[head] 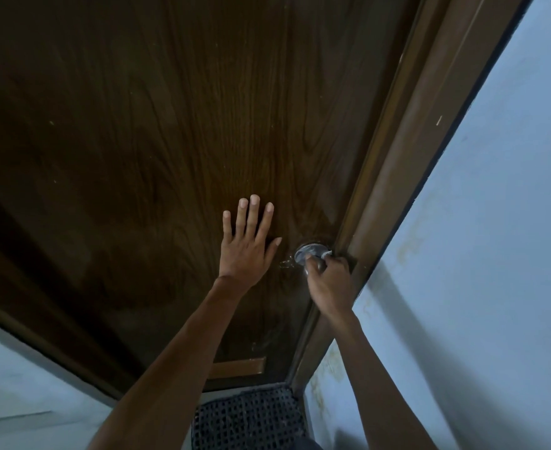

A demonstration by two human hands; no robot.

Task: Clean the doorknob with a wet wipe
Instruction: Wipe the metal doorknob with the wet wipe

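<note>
While the left hand (248, 245) lies flat and open on the wooden door (137, 141), the right hand (327, 280) is clenched around the metal doorknob (306, 253) by the frame (407, 151), wet wipe (326, 254) peeking out. Mid-wipe I'd guess; next, twist round the knob's neck.

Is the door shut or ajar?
Looks shut: the door edge sits against the frame with no gap visible. The left hand lies flat on it; latch engagement cannot be seen.

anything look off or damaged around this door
Nothing is broken. Yellowish stains streak the pale wall beside the door frame, more lower down. The door has light scuff specks. The right hand wipes the doorknob; the left hand lies flat on the door.
</note>
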